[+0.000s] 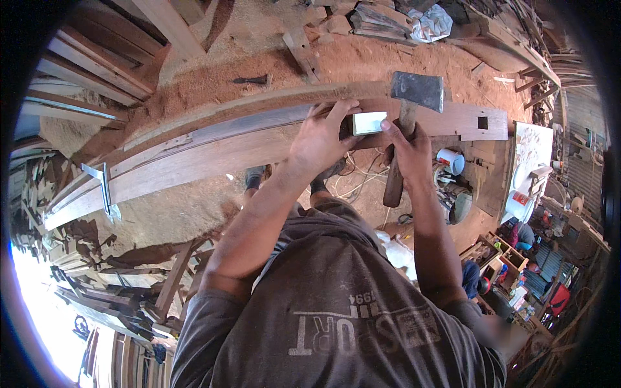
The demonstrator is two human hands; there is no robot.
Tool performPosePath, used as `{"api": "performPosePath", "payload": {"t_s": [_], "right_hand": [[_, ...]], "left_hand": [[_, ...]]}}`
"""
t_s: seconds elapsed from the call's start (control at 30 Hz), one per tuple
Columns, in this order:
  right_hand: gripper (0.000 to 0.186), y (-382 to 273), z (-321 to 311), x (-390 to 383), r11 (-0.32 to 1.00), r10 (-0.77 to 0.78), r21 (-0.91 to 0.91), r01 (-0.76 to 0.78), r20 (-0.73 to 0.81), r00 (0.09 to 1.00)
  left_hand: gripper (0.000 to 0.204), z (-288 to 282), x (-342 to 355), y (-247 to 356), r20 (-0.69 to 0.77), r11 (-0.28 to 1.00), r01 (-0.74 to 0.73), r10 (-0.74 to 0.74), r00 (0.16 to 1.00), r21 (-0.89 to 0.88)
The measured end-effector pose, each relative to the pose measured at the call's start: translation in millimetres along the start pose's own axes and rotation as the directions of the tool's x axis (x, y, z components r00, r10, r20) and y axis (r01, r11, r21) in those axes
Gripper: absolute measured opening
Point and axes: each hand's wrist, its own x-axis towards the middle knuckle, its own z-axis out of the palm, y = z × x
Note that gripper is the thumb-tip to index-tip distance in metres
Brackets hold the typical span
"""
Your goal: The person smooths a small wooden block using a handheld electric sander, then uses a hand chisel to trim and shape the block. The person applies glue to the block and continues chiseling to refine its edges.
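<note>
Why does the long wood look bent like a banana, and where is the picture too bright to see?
In the head view, the fisheye lens bends straight edges, so the long wood looks curved; in that head view, glare turns the lower left plain white; the head view also shows the small pale block nearly white on one face, while the axe looks fairly clear.

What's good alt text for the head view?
Left hand holds a small pale block over long wooden boards; right hand, thumb at the block, grips a hatchet-like tool. Loose timber lies around.
</note>
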Motion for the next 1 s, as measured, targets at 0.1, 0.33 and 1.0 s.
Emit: {"api": "performPosePath", "payload": {"t_s": [0.1, 0.33, 1.0], "right_hand": [[0.037, 2, 2, 1, 1.0, -0.022, 0.018, 0.022, -0.005, 1.0], [0.036, -1, -4, 7, 0.994, -0.01, -0.104, 0.015, 0.051, 0.999], [0.038, -14, -21, 19, 0.999, -0.023, -0.041, 0.034, 0.246, 0.969]], "left_hand": [[0.068, -3, -1, 1, -0.012, 0.999, -0.024, 0.024, 1.0, -0.025], [0.073, 1, -1, -4, -0.005, 0.999, 0.0, 0.0, 1.0, -0.035], [0.069, 7, 11, -9, -0.038, 0.92, -0.363, 0.372, 0.928, 0.145]]}}
